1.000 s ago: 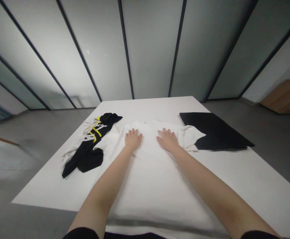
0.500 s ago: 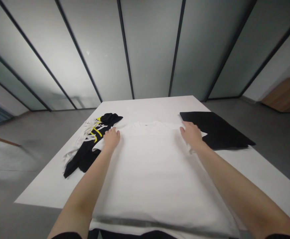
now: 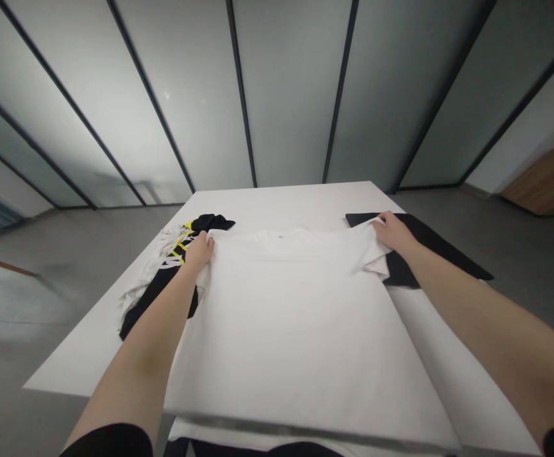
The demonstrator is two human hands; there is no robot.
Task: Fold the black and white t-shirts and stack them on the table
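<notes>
A white T-shirt (image 3: pixel 286 317) lies spread out in front of me, its collar at the far side and its hem at the near table edge. My left hand (image 3: pixel 200 251) is closed on the shirt's left shoulder, close beside the dark printed clothing. My right hand (image 3: pixel 393 230) pinches the right shoulder and sleeve, lifted a little, above the black folded item. The right sleeve hangs in folds below my fingers. Part of the left sleeve is hidden behind my left hand.
On the left of the white table (image 3: pixel 277 200) lies a crumpled black garment (image 3: pixel 155 292) with yellow and white print, next to a crumpled white cloth (image 3: pixel 138 285). A flat black item (image 3: pixel 441 244) lies at the right. Frosted panels (image 3: pixel 286 89) stand beyond the table.
Both hands have gone from lying on the shirt to gripping its shoulders. My right hand moved outward and up, raising the right sleeve; my left hand moved slightly left and away.
</notes>
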